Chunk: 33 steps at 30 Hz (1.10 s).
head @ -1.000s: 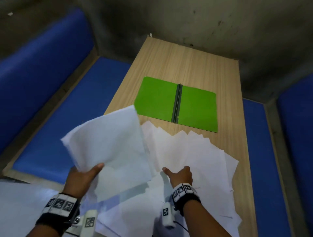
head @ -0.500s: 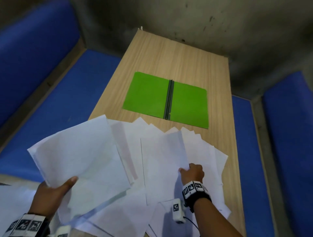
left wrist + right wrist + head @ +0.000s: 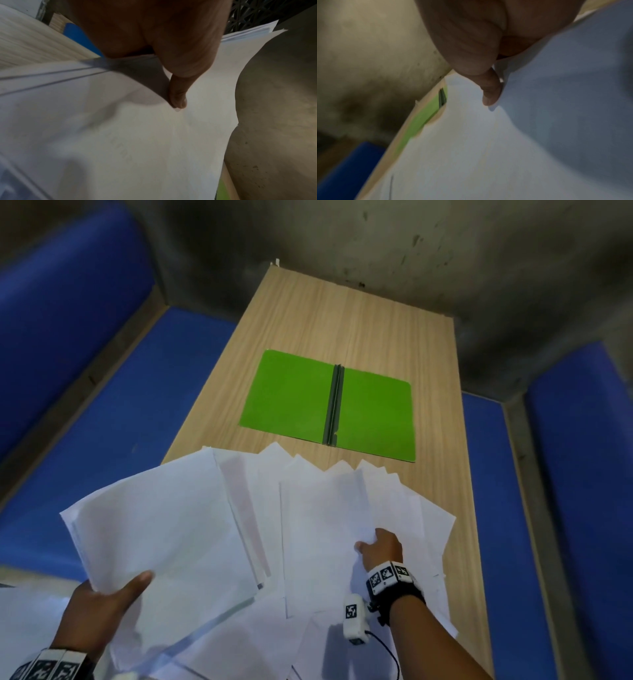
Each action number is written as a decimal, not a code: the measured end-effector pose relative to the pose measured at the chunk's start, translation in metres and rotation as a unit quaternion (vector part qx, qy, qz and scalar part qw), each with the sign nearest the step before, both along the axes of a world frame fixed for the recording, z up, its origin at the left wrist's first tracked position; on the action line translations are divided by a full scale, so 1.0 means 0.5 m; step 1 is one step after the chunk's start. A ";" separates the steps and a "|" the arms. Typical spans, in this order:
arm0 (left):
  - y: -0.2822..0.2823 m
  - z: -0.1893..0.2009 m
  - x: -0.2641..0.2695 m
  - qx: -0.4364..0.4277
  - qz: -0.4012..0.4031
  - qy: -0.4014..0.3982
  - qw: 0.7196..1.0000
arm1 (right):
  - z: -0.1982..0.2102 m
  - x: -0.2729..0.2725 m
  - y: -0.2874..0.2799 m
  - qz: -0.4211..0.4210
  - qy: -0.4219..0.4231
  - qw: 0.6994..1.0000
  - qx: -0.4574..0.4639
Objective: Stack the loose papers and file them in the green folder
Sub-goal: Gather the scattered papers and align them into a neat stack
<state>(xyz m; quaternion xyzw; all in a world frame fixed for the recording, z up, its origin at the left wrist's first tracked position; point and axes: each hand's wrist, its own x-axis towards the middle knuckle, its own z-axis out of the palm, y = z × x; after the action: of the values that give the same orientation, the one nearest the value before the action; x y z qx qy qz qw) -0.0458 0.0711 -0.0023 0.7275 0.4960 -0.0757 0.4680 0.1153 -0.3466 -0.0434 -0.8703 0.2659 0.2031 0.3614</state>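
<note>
Paper sheets here look thin, light and floppy: the gathered stack (image 3: 161, 529) sags from the left hand (image 3: 99, 607), whose grip pinches its near edge, thumb on top, at about 8 o'clock. The right hand (image 3: 378, 547) pinches a single sheet (image 3: 322, 529) from the loose papers (image 3: 411, 525) fanned over the table (image 3: 342, 320). Sheets probably slide easily, so an edge hold suits best; the green folder (image 3: 329, 405) lies open at 12 o'clock.

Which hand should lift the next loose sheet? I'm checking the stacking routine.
Right. The right hand already pinches a sheet on the table, while the left hand holds the gathered stack.
</note>
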 end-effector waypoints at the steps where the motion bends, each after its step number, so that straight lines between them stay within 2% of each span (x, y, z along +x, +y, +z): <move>1: -0.001 -0.002 0.000 0.004 0.004 0.006 1.000 | 0.007 -0.003 -0.020 -0.016 -0.012 1.000 0.004; 5: -0.015 -0.003 -0.001 0.006 0.010 0.029 1.000 | 0.018 -0.027 -0.134 -0.088 -0.022 0.996 -0.026; 11: -0.048 -0.004 -0.003 0.025 -0.020 0.010 0.999 | 0.015 -0.043 -0.203 -0.131 0.066 0.986 -0.085; 16: -0.088 0.018 0.006 0.035 -0.036 -0.007 0.999 | 0.000 -0.024 -0.205 -0.068 0.048 0.988 -0.127; 20: -0.112 0.034 0.006 0.040 -0.038 -0.026 0.998 | 0.003 -0.007 -0.220 -0.045 0.055 0.993 -0.098; 24: -0.122 0.020 -0.011 0.042 -0.020 -0.029 0.998 | 0.029 0.011 -0.248 -0.043 0.023 0.998 -0.047; 28: -0.125 -0.002 -0.031 0.024 0.011 0.004 1.000 | 0.072 0.009 -0.290 -0.120 -0.037 0.992 0.027; 33: -0.137 -0.009 -0.037 0.016 0.028 0.031 0.999 | 0.049 -0.022 -0.337 -0.092 0.029 0.995 -0.019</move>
<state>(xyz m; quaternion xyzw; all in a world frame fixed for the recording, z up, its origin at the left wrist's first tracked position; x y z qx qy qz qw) -0.0644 0.0027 -0.0067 0.7180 0.5318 -0.0774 0.4424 0.1044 -0.5154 -0.0188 -0.8425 0.3593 0.1887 0.3542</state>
